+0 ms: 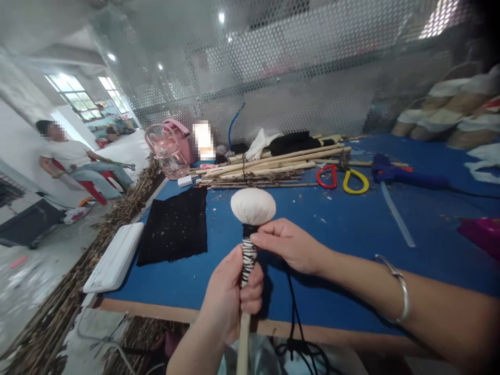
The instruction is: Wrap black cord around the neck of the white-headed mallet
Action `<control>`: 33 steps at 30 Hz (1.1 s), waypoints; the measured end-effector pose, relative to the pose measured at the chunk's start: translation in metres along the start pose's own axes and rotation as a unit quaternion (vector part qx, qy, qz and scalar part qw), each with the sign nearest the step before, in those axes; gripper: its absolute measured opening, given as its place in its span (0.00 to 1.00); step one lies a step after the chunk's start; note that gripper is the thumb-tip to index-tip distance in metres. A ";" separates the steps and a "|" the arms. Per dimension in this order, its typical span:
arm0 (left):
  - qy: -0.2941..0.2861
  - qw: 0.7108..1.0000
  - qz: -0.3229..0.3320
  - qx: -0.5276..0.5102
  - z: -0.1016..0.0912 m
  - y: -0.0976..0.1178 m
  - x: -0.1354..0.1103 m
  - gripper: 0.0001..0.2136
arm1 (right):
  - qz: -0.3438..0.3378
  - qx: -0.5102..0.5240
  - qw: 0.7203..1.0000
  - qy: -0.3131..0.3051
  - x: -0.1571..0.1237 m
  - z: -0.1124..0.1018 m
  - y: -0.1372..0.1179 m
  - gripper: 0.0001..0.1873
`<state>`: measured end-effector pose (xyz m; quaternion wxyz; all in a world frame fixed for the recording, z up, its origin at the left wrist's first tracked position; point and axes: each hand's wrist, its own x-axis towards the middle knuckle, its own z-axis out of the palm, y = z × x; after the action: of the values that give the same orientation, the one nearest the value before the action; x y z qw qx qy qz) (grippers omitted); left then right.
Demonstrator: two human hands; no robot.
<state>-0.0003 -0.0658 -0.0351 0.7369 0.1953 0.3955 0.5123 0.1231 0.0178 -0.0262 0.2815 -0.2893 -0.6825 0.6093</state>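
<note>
Upright before me stands a wooden stick (244,333) topped by a round, white cloth-covered head (253,205). Black cord (249,255) winds around its neck, dense just under the head and in spaced turns over white cloth lower down. My left hand (234,291) wraps around the stick at the lower wound part. Thumb and fingertips of my right hand (291,244) pinch at the cord just below the head. From beneath that hand, loose black cord (294,304) hangs over the table edge into a tangle below.
Along the back of the blue table (312,219) lie sticks (273,159), scissors with red and yellow handles (342,178) and a blue glue gun (410,174). At left are black cloth (174,226), a white case (114,256) and a pink bottle (172,153). A person (74,156) sits farther left.
</note>
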 end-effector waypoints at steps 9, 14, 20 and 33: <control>0.026 0.992 0.104 0.073 0.001 0.006 -0.005 0.17 | 0.009 0.055 0.997 -0.046 0.000 -0.003 0.000 0.23; 0.022 0.993 0.084 0.081 0.000 0.007 -0.005 0.18 | 0.000 0.052 0.998 -0.040 -0.003 -0.002 -0.008 0.25; 0.010 0.992 0.089 0.094 -0.005 0.005 -0.003 0.16 | 0.030 0.112 0.993 -0.033 -0.007 0.002 -0.009 0.25; 0.023 0.997 0.074 0.031 -0.009 0.007 -0.003 0.13 | 0.024 -0.018 0.999 -0.012 0.003 0.004 0.000 0.24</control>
<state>-0.0122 -0.0670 -0.0345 0.6811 0.2348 0.4130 0.5571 0.1185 0.0172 -0.0267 0.2530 -0.3030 -0.6895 0.6072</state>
